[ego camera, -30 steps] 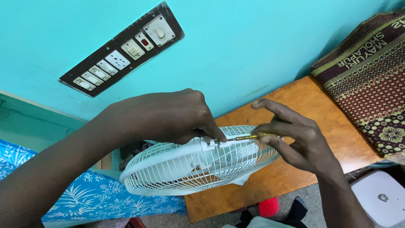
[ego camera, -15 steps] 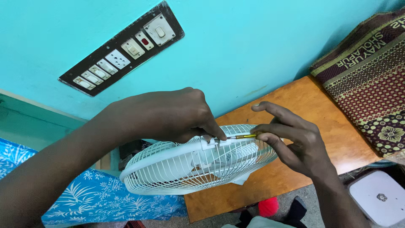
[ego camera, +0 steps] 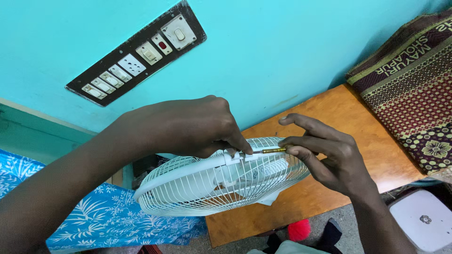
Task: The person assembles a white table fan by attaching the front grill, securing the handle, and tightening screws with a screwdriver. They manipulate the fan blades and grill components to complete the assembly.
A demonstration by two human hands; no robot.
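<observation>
The left hand (ego camera: 188, 127) curls over the rim of the white fan guard (ego camera: 216, 181), its fingers pressed together and pinching the small white clip (ego camera: 234, 157) on the plastic rim band. The guard lies tilted, partly over the edge of the wooden table (ego camera: 329, 188) and partly out past it, above the blue floral cloth (ego camera: 108, 216).

Just right of the clip, the thin brass-coloured screwdriver (ego camera: 268, 151) points at it, its tip meeting the clip's screw. The right hand (ego camera: 329, 160) pinches the shaft between thumb and middle fingers, while the index finger stands spread above.

Judging by this, the clip is being worked and the guard halves remain joined; the screw itself is too small to tell whether it is loose or tight.

The guard encloses white fan blades (ego camera: 256, 181), seen through the wires.
</observation>
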